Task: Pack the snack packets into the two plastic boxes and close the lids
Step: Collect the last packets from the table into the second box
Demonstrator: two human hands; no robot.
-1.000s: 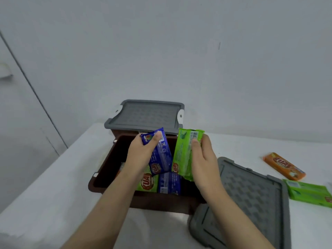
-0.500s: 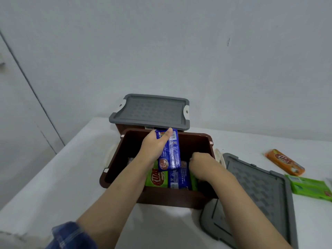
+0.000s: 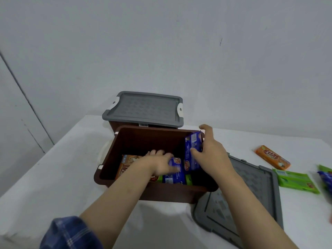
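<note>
One blue snack packet point(image 3: 191, 151) pinched upright by right hand point(image 3: 210, 155) against right wall of open brown box point(image 3: 143, 139), long axis vertical; left hand point(image 3: 159, 163) flat on packets below.

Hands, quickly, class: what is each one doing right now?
Left hand: open, fingers resting flat on packets inside the brown box.
Right hand: gripping an upright blue packet.

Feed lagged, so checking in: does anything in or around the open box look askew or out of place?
One thing: the blue packet held by the right hand stands on end against the open brown box's right wall, while the other packets lie flat. The loose grey lid lies partly under the box's right corner. Nothing looks spilled or damaged.
</note>
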